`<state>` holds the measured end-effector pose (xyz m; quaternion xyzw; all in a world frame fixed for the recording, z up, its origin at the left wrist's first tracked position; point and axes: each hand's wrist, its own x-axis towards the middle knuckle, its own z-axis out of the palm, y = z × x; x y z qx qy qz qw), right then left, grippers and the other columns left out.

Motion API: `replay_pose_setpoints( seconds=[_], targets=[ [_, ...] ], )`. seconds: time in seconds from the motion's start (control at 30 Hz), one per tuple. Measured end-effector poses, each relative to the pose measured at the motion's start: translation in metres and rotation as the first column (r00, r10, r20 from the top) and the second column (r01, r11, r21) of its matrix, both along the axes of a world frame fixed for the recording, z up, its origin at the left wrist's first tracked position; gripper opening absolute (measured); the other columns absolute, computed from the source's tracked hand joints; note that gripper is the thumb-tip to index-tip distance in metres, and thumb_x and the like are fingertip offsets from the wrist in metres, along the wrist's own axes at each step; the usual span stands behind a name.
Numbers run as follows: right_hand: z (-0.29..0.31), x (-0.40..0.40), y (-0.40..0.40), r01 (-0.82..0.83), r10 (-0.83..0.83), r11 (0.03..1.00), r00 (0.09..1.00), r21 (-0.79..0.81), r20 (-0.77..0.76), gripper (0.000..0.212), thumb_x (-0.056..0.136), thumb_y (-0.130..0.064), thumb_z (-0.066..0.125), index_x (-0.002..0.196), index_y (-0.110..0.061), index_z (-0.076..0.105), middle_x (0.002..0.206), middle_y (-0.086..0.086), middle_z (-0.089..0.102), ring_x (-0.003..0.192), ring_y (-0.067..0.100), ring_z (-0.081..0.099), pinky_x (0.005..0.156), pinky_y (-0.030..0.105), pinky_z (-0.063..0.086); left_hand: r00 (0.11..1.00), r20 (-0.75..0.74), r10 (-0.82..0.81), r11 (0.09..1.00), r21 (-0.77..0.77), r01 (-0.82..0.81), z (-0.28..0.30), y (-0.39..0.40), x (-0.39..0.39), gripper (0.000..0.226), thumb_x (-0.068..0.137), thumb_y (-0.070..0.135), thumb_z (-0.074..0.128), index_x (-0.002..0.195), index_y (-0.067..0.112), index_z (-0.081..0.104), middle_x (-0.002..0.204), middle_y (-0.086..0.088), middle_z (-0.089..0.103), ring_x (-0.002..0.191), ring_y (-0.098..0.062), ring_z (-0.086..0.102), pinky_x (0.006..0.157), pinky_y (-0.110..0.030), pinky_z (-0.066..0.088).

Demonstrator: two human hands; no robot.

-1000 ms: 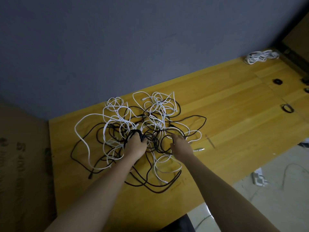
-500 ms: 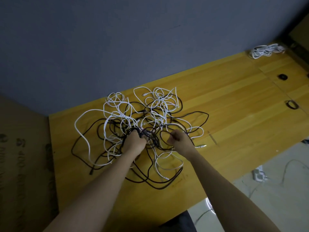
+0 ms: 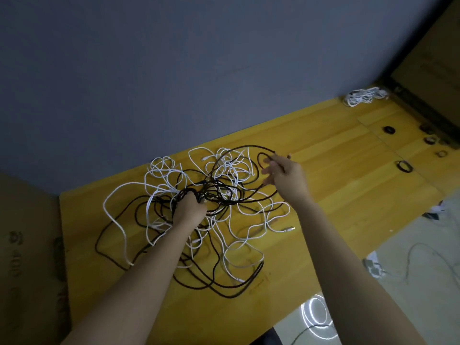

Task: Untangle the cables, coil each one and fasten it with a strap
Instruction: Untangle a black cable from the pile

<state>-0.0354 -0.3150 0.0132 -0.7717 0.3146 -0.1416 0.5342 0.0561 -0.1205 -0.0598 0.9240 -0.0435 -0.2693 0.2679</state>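
A tangle of white and black cables (image 3: 219, 180) sprawls over the left half of the yellow wooden table (image 3: 336, 185). My left hand (image 3: 190, 209) grips a bunch of black cable loops in the middle of the tangle. My right hand (image 3: 285, 176) is raised to the right of the pile and pinches a black cable (image 3: 239, 151), which arcs up from the heap in a lifted loop. Several black straps (image 3: 404, 166) lie on the table at the far right.
A bundle of white cable (image 3: 364, 95) lies at the table's far right corner by the grey wall. Cardboard stands at the left edge. To the right, below the table, the floor holds a power strip (image 3: 373, 267) and loose wires.
My right hand has risen from the tangle's right side and moved up and right, drawing a black cable out into a tall loop. My left hand has kept its hold.
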Motion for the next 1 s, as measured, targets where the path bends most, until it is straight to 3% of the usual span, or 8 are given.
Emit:
replay_pose_setpoints(
  seconds=[0.07,0.13,0.2,0.3,0.5,0.77,0.87,1.0],
  targets=[
    [0.005,0.001,-0.004,-0.098,0.088,0.979,0.994,-0.181,-0.063,0.026,0.098,-0.005,0.043,0.098,-0.018,0.066,0.082,0.006,0.068,0.064,0.018,0.060,0.074,0.046,0.056,1.000,-0.003,-0.018,0.996,-0.085,0.017,0.010,-0.001,-0.001,0.022,0.098,0.025,0.050,0.084,0.009,0.043,0.066,-0.003,0.041,0.052,-0.018,0.040,0.046,-0.029,0.029],
    [0.009,0.000,0.000,-0.215,0.180,0.928,0.974,-0.304,-0.138,0.032,0.096,-0.001,0.041,0.103,-0.017,0.068,0.088,0.005,0.069,0.066,0.016,0.057,0.067,0.032,0.052,0.999,-0.033,-0.036,0.984,-0.177,0.029,0.019,-0.002,-0.003,0.028,0.095,0.027,0.056,0.078,0.011,0.041,0.067,-0.004,0.041,0.055,-0.018,0.039,0.049,-0.028,0.028],
    [0.013,0.000,0.009,-0.286,0.241,0.910,0.954,-0.300,-0.178,0.033,0.095,-0.001,0.042,0.108,-0.016,0.068,0.089,0.008,0.068,0.064,0.021,0.054,0.058,0.027,0.041,0.997,-0.071,-0.039,0.971,-0.240,0.021,0.026,-0.004,-0.005,0.028,0.092,0.032,0.060,0.083,0.008,0.048,0.076,-0.008,0.048,0.063,-0.019,0.045,0.055,-0.028,0.031],
    [0.016,-0.002,0.019,-0.333,0.306,0.921,0.940,-0.202,-0.152,0.014,0.094,-0.016,0.056,0.082,-0.022,0.061,0.078,0.001,0.059,0.064,0.017,0.048,0.060,0.032,0.039,0.989,-0.145,-0.018,0.952,-0.304,-0.027,0.028,-0.005,-0.006,0.034,0.089,0.038,0.063,0.107,0.009,0.060,0.097,-0.011,0.062,0.082,-0.023,0.057,0.065,-0.031,0.039],
    [0.013,-0.009,0.018,-0.342,0.312,0.902,0.938,-0.265,-0.149,0.020,0.096,-0.027,0.056,0.082,-0.012,0.055,0.063,-0.005,0.043,0.056,0.012,0.037,0.053,0.027,0.028,0.884,-0.436,-0.170,0.863,-0.499,-0.081,0.032,0.008,-0.010,0.032,0.088,0.029,0.068,0.103,0.005,0.055,0.055,0.006,0.033,0.046,-0.012,0.030,0.050,-0.024,0.027],
    [0.010,-0.013,0.021,-0.450,0.344,0.788,0.888,-0.421,-0.306,0.018,0.099,-0.016,0.048,0.095,-0.010,0.065,0.072,0.001,0.053,0.062,0.018,0.043,0.050,0.024,0.027,0.966,-0.255,0.048,0.888,-0.431,-0.158,0.038,0.001,-0.018,0.029,0.090,0.039,0.064,0.080,0.014,0.054,0.060,0.002,0.045,0.054,-0.014,0.044,0.051,-0.025,0.034],
    [0.008,-0.023,0.018,-0.390,0.352,0.875,0.920,-0.288,-0.175,0.018,0.101,-0.015,0.043,0.090,-0.014,0.057,0.082,0.010,0.060,0.059,0.011,0.044,0.050,0.019,0.030,0.959,-0.206,0.195,0.882,-0.392,-0.264,0.030,0.003,-0.012,0.025,0.092,0.028,0.057,0.076,0.011,0.050,0.065,-0.004,0.045,0.057,-0.020,0.044,0.056,-0.026,0.034],
    [0.002,-0.037,0.013,-0.088,0.054,0.981,0.980,0.175,0.190,0.030,0.103,-0.013,0.038,0.077,-0.018,0.053,0.075,-0.005,0.062,0.083,0.010,0.059,0.088,0.028,0.043,0.924,-0.139,0.357,0.874,-0.300,-0.382,0.025,0.010,0.001,0.025,0.096,0.025,0.051,0.079,0.008,0.044,0.062,-0.005,0.040,0.050,-0.021,0.038,0.050,-0.028,0.030]
  ],
)
